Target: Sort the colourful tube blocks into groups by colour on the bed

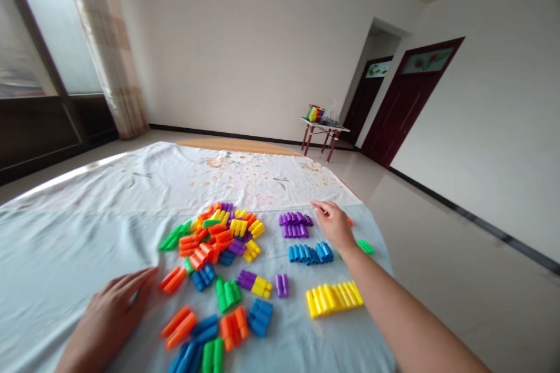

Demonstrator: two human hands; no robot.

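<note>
A mixed pile of orange, green, yellow, purple and blue plastic pieces [205, 242] lies on the cloth. Right of it are groups by colour: purple pieces [296, 225], blue pieces [310, 253] and yellow pieces [335, 298]. Green pieces [366, 246] and a bit of orange [350, 221] show beyond my right arm. My left hand [111, 312] rests on the cloth left of the pile, fingers stretched out, near an orange piece [173, 280]. Beside the purple group, my right hand [333, 224] has its thumb and fingers pressed together; whatever they hold, if anything, is hidden.
The round table carries a pale blue and white floral cloth [245, 178]. Across the room stands a small table [326, 125] with a colourful bag [315, 113] on it. Dark red doors are at the right, a curtained window at the left.
</note>
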